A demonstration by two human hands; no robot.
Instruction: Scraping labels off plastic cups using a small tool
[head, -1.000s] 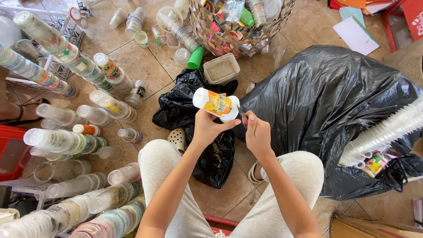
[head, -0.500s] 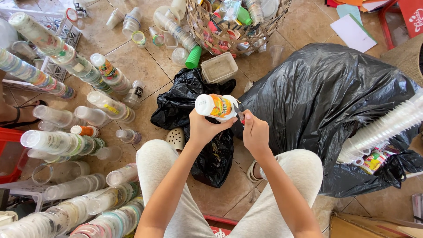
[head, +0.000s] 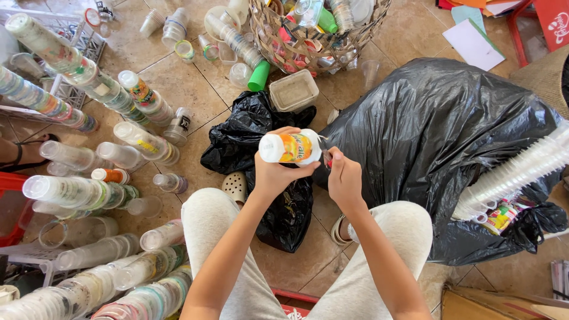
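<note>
- white plastic cup (head: 291, 147) with orange-yellow printed label sits in the left hand (head: 274, 173); long axis lies roughly level, running left-right across the view; one end points left, the other end points toward the right hand (head: 345, 179)
- left hand wraps the cup from below, fingers curled around the body, thumb side up; firm hold
- right hand sits just beside the cup's right end, fingers pinched narrow at that end; looks like it grips a small dark-reddish piece there, too small to tell what; cannot tell if it touches the cup rim itself
- key relation: cup is already in the left hand, right hand works at the right end, so both hands are on the same axis line, left nearer the body of the cup, right at its tip
- below the cup: small black plastic bag (head: 267, 154) on the tiled floor (head: 189, 83), between the person's knees
- right of the cup: large black bin bag (head: 438, 148), with a long stack of white cups (head: 515, 175) lying across its right side
- above the cup: shallow beige tray (head: 293, 90), green cup (head: 259, 76), then a woven basket (head: 278, 53) full of mixed plastics
- left of the cup: rows of stacked clear cups (head: 71, 65) lying on the floor, some with printed labels
</note>
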